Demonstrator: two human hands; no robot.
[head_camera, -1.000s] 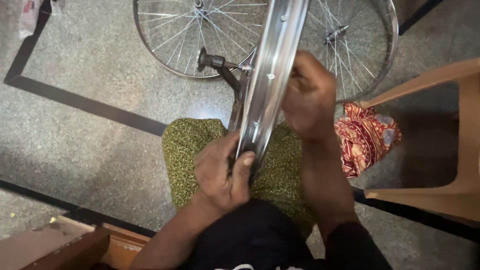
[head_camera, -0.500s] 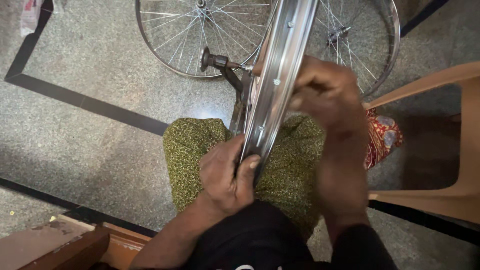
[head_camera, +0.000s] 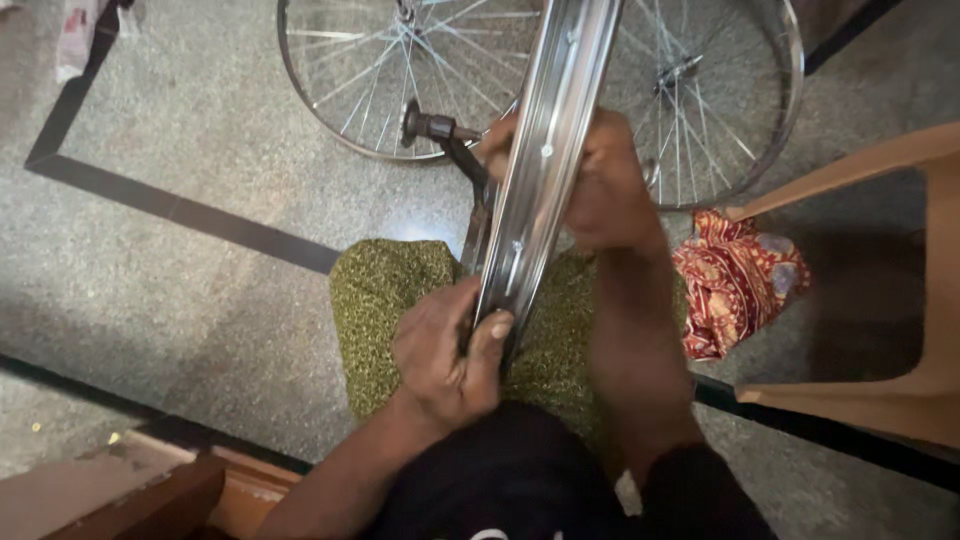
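Speckled grey stone floor (head_camera: 200, 290) with dark inlaid strips (head_camera: 180, 210); a tan plastic chair (head_camera: 900, 400) stands at right.

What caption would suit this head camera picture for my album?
Both hands grip a shiny bicycle rim held upright over the lap: left hand low, right hand higher; a spoked wheel lies on the floor.
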